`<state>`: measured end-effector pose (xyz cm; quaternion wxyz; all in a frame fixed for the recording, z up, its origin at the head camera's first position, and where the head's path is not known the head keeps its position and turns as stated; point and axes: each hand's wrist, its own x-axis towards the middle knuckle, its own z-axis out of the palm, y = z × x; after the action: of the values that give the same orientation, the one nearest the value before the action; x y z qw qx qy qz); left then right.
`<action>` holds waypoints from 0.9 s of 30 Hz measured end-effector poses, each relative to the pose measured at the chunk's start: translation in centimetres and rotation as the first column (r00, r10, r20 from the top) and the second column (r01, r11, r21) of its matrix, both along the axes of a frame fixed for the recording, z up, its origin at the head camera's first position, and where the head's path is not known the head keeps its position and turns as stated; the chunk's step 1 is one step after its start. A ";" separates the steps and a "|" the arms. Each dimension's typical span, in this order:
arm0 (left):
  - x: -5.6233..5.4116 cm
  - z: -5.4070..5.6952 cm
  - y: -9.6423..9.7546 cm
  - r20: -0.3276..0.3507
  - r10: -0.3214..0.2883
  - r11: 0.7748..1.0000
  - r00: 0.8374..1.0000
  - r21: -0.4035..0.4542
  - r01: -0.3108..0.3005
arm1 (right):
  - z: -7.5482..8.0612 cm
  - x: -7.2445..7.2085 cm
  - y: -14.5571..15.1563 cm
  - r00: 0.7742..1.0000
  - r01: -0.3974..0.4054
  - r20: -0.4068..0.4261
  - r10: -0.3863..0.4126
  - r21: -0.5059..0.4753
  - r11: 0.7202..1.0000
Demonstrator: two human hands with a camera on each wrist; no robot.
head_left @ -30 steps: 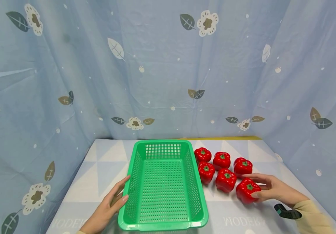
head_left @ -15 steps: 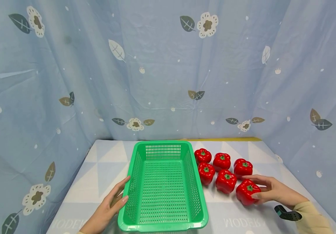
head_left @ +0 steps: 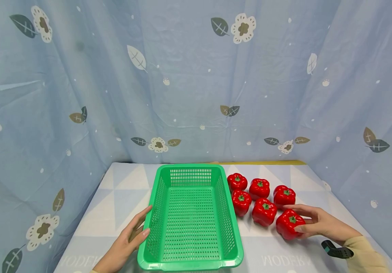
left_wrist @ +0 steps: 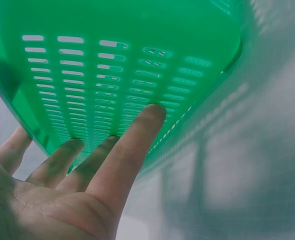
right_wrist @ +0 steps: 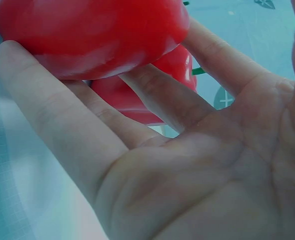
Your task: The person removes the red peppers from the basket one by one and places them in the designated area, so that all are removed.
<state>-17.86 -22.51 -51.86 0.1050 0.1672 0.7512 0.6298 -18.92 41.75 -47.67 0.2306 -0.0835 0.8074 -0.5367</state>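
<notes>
A green plastic basket (head_left: 192,264) with slotted walls stands in the middle of the table in the head view; nothing lies in it. My left hand (head_left: 125,242) rests along its left side, its fairly straight fingers (left_wrist: 137,140) touching the slotted wall in the left wrist view. At the right, a red bell pepper (head_left: 287,224) sits nearest the front of its group. My right hand (head_left: 322,223) holds this pepper, thumb on the near side and fingers (right_wrist: 57,110) around the others. Part of the pepper (right_wrist: 92,35) is cut off in the right wrist view.
Several more red bell peppers (head_left: 264,212) stand in two rows between the basket and my right hand. A patterned cloth (head_left: 93,223) covers the table. Blue printed curtains (head_left: 196,83) hang behind it and on both sides.
</notes>
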 end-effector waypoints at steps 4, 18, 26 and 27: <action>0.0 0.1 0.1 -0.005 0.006 1.000 1.000 -0.004 -0.006 | 0.2 0.1 -0.1 1.000 0.005 -0.008 -0.005 0.001 1.000; 0.2 0.2 0.1 -0.004 0.016 1.000 1.000 -0.007 -0.016 | 0.3 0.3 -0.2 1.000 0.021 -0.014 -0.022 -0.018 1.000; 0.2 0.0 0.0 0.002 0.016 1.000 1.000 -0.004 -0.016 | 0.1 0.2 -0.1 1.000 0.024 -0.012 -0.024 -0.032 0.999; 0.2 0.0 0.0 0.005 0.016 1.000 1.000 -0.001 -0.016 | 0.1 0.2 -0.1 1.000 0.025 -0.012 -0.025 -0.034 0.999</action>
<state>-17.67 -22.51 -51.86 0.1015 0.1596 0.7525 0.6309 -18.73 41.66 -47.57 0.2175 -0.0805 0.8006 -0.5525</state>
